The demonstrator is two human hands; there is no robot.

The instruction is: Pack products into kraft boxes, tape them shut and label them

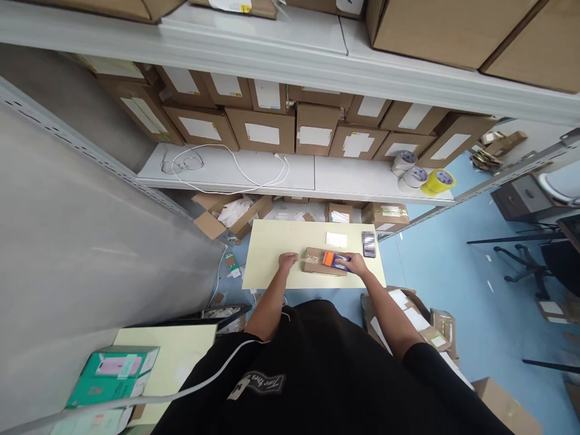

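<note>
On the pale yellow table (267,241) lies a small brown cardboard box (312,266) with clear tape across its top. My right hand (354,264) is closed around an orange and dark blue tape dispenser (330,259), which rests over the right part of the box. To the left of the box, my left hand (288,261) is pinched, and what looks like a strip of clear tape runs from its fingers to the box. A white label (336,240) lies behind the box, and a phone (368,244) is at the table's right side.
A shelf (290,172) behind the table holds labelled boxes, a white cable (233,158) and tape rolls (414,177). An open carton (235,214) stands behind the table's left corner. Packed parcels (423,326) sit at the right, beside my arm.
</note>
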